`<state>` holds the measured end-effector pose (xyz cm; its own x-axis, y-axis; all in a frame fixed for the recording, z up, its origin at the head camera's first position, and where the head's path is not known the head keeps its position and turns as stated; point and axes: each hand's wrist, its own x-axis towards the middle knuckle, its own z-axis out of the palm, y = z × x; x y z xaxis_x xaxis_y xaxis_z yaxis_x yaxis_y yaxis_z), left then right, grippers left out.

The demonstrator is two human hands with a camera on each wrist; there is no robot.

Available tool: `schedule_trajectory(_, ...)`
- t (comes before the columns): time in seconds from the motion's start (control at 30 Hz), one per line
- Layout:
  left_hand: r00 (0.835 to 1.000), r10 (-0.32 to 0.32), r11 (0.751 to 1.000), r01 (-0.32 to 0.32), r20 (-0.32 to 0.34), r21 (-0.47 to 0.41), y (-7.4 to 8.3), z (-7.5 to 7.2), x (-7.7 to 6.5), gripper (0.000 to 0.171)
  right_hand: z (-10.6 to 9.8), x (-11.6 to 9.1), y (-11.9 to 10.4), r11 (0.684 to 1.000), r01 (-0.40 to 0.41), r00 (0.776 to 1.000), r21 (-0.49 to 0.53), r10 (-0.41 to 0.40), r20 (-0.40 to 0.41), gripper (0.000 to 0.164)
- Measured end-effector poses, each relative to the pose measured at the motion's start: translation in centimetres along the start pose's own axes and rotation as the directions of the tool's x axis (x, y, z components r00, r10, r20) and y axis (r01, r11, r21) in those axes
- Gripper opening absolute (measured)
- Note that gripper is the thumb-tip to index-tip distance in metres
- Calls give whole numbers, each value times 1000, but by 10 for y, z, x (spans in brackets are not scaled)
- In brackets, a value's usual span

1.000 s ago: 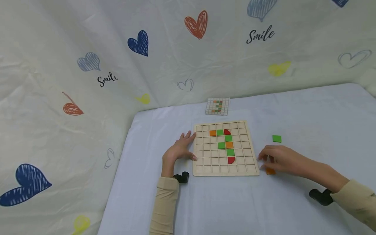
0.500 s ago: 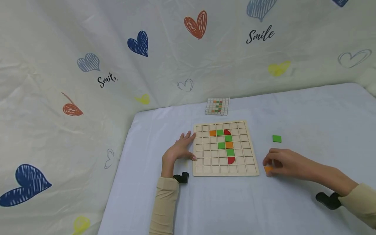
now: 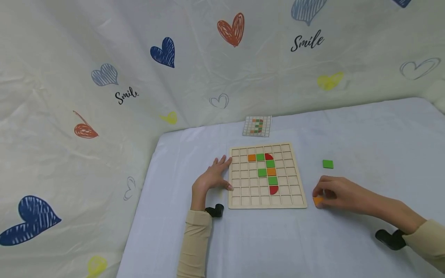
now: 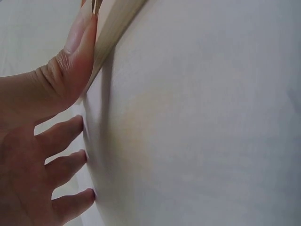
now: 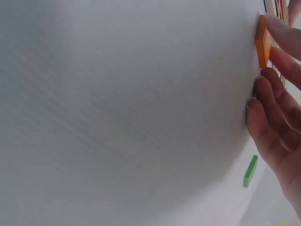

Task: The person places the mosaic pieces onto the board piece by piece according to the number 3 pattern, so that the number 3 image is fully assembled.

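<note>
A square wooden grid board (image 3: 243,193) lies on the table with orange, green and red tiles set in several of its cells. At its left edge my left hand (image 3: 213,176) spreads its fingers, thumb and a fingertip touching the rim. In the left wrist view the thumb (image 4: 75,61) rests against the board's side (image 4: 115,33). To the right of the board, my right hand (image 3: 338,193) pinches an orange square tile (image 3: 317,200) between thumb and index finger, low at the cloth. The right wrist view shows this orange tile (image 5: 263,42) tilted, its remaining fingers curled beside it.
A green square tile (image 3: 328,164) lies on the white cloth beyond the right hand. Behind the board is a small pattern card (image 3: 256,126) printed with coloured squares on a grid. A curtain with hearts (image 3: 231,30) hangs behind the table.
My right hand has drawn back slightly to the right and taken the orange tile between its fingers; the tile has turned a little. The left hand and board have stayed put.
</note>
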<state>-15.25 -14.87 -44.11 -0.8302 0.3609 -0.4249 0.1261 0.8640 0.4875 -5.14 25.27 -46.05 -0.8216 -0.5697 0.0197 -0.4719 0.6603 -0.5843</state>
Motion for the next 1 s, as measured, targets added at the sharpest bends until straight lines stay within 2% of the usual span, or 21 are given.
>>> schedule_trajectory(0.27, 1000, -9, 1000, 9, 5, -12, -3, 1, -1, 110, -4, 2, 12, 999, -41, 995, 8, 41, -88, 21)
schedule_trajectory(0.47, 1000, -4, 1000, 4, 1, -15, -2, 1, -2, 110, -8, 5, 21, 996, -74, 984, -53, 65, -164, 20)
schedule_trajectory(0.6, 1000, -1, 1000, 1, 3, -13, -3, 1, -1, 110, -10, 8, 25, 989, -90, 967, -116, 59, -249, 22)
schedule_trajectory(0.73, 1000, -4, 1000, 4, 2, -9, -2, 1, 0, 110, -12, 12, 31, 982, -121, 938, -148, 64, -341, 25)
schedule_trajectory(0.87, 1000, -6, 1000, 6, 7, 2, -2, 2, 1, 110, -17, 17, 35, 971, -201, 917, -127, 141, -373, 29)
schedule_trajectory(1.0, 1000, 0, 1000, 0, 9, 0, -2, 1, 0, 109, -20, 22, 39, 957, -270, 911, -108, 218, -351, 35)
